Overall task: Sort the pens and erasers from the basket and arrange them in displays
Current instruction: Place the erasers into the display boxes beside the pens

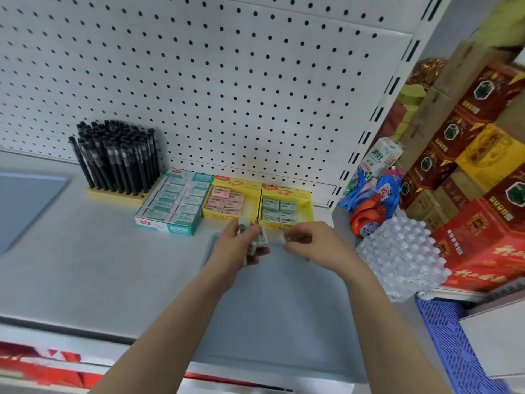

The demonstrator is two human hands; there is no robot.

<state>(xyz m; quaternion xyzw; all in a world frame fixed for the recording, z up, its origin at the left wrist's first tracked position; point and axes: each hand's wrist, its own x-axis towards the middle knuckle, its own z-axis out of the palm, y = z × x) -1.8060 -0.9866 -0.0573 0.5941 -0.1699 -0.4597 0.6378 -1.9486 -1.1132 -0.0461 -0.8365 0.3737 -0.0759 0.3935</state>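
My left hand (241, 245) grips a small stack of pale green erasers (257, 240) just in front of the displays. My right hand (309, 237) pinches one more eraser (287, 238) beside it. Both hands hover over a grey tray (284, 308) on the shelf. Behind them stand a yellow box of green erasers (284, 209), a yellow box of pink erasers (230, 200) and a teal box of white erasers (176, 203). Black pens (119, 157) stand upright in a yellow holder at the back left.
A white pegboard (227, 81) backs the grey shelf (85, 265). To the right are detergent bottles (369, 211), a pack of water bottles (403, 257), stacked red cartons (483, 166) and a blue crate (454, 345). Another grey tray (25, 200) lies at far left.
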